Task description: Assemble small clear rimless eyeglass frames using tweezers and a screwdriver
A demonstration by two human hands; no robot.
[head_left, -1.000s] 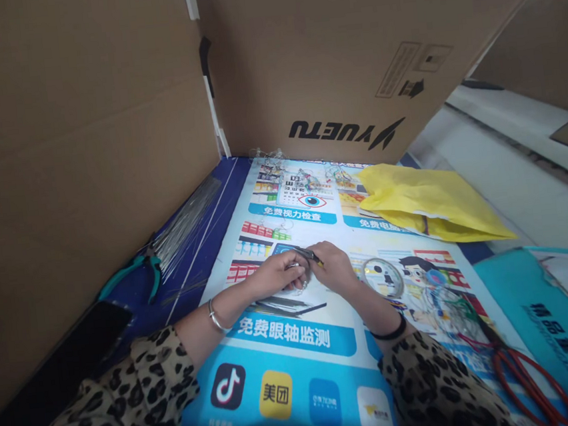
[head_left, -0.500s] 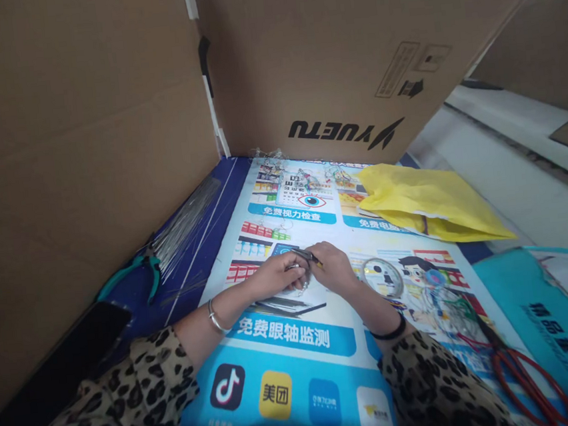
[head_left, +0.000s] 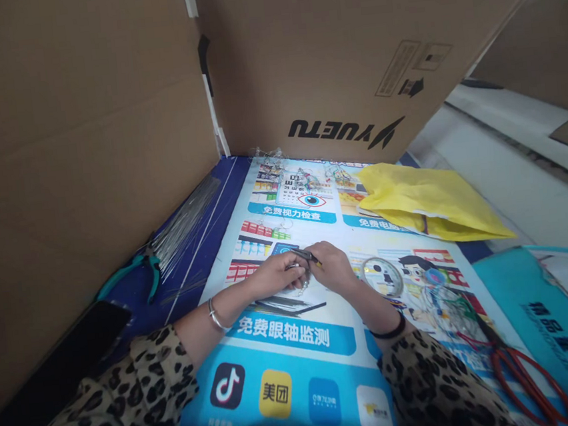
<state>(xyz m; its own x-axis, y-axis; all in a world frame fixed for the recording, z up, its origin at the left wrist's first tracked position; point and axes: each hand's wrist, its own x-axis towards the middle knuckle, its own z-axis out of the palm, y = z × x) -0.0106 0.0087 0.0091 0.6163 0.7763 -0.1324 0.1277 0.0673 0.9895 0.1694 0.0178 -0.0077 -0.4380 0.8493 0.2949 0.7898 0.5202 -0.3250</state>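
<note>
Silvery and partly hidden, a small wiry piece (head_left: 302,288) sits pinched in the curled left hand (head_left: 276,274), above the middle of the white-and-blue printed sheet (head_left: 347,374). The right hand (head_left: 332,267) grips a slender dark metal tool (head_left: 302,254) against it, seemingly for close control. Loose grey wires (head_left: 184,222) lie past the sheet's left edge, probably for easy reach.

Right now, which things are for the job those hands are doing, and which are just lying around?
Probably for the job:
metal tool, maybe pliers, in the right hand
small shiny thing at the left hand's fingers, too tiny to name

Seemingly just lying around:
teal-handled pliers
thin wires, maybe supplies
yellow bag
red-handled scissors
</note>
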